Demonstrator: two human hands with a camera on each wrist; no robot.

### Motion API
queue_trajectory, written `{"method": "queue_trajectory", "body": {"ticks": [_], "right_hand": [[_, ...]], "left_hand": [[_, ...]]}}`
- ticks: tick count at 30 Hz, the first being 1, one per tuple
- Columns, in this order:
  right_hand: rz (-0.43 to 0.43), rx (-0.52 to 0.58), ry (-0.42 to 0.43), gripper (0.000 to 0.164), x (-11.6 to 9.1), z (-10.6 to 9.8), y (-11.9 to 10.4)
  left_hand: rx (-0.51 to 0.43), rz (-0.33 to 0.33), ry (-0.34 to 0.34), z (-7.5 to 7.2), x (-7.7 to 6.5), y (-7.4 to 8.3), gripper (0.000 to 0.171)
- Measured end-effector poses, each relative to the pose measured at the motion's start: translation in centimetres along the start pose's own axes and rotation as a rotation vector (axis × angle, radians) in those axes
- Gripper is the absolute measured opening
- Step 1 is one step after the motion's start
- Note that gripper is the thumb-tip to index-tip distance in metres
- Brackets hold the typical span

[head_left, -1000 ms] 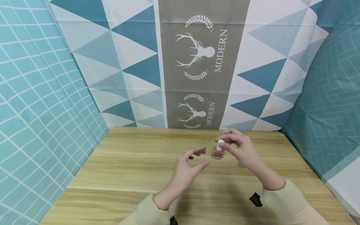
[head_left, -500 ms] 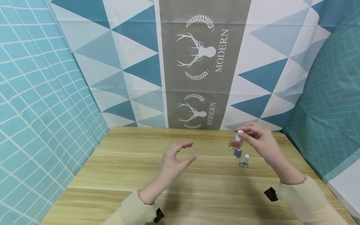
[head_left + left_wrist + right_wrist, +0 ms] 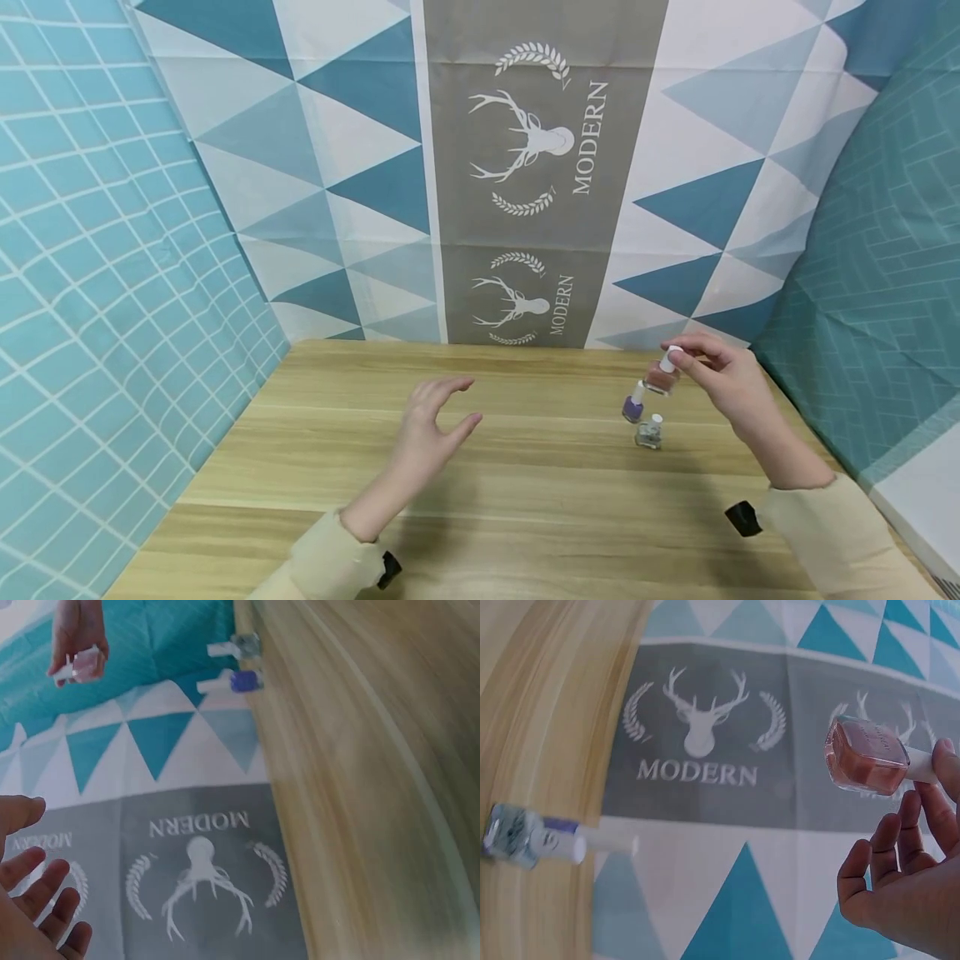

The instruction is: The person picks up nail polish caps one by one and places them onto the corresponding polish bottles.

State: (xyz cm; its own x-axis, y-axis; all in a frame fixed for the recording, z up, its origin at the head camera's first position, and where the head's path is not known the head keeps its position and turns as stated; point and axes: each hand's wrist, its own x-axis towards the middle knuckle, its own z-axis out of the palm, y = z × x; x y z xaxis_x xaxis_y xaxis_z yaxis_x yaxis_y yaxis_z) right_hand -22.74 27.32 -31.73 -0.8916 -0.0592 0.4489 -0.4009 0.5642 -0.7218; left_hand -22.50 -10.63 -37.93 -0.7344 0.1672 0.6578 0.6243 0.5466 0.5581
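Observation:
My right hand pinches the white cap of a pinkish-brown nail polish bottle between thumb and fingers, holding it up off the table at the right. Close by on the wood stand two more bottles: a purple nail polish with a tall white cap, and a clear one with silvery contents in front of it. The left hand hovers over the middle of the table, fingers spread from the thumb, with nothing in it. In the left wrist view both standing bottles, purple and silvery, show near the table edge.
The wooden table spans the space below the hands. Behind it hangs a triangle-patterned cloth with a grey deer panel. Blue tiled-pattern cloth closes the left side, and a teal cloth the right. A white surface sits at right.
The right hand has carried the pinkish-brown bottle rightward, away from the left hand, and the purple and silvery bottles have come into full view. My left hand has drawn back to the left.

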Motion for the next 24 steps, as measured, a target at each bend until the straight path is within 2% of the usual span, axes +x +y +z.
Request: {"method": "queue_trajectory", "body": {"ticks": [8,15,20,24], "right_hand": [[0.113,-0.092,0.029,0.037,-0.3,-0.5,2.5],[0.129,-0.075,0.078,0.04,-0.6,-0.3,5.2],[0.144,-0.054,0.115,0.038,-0.6,0.0,7.3],[0.195,-0.047,0.127,0.042,-0.6,0.3,8.8]], "left_hand": [[0.137,0.077,0.028,-0.2,-0.5,-2.2,0.046],[0.216,0.1,0.031,-0.1,-1.1,-4.0,0.047],[0.28,0.157,0.032,0.0,-1.4,-5.1,0.049],[0.327,0.196,0.024,0.0,-1.6,-5.8,0.049]]}}
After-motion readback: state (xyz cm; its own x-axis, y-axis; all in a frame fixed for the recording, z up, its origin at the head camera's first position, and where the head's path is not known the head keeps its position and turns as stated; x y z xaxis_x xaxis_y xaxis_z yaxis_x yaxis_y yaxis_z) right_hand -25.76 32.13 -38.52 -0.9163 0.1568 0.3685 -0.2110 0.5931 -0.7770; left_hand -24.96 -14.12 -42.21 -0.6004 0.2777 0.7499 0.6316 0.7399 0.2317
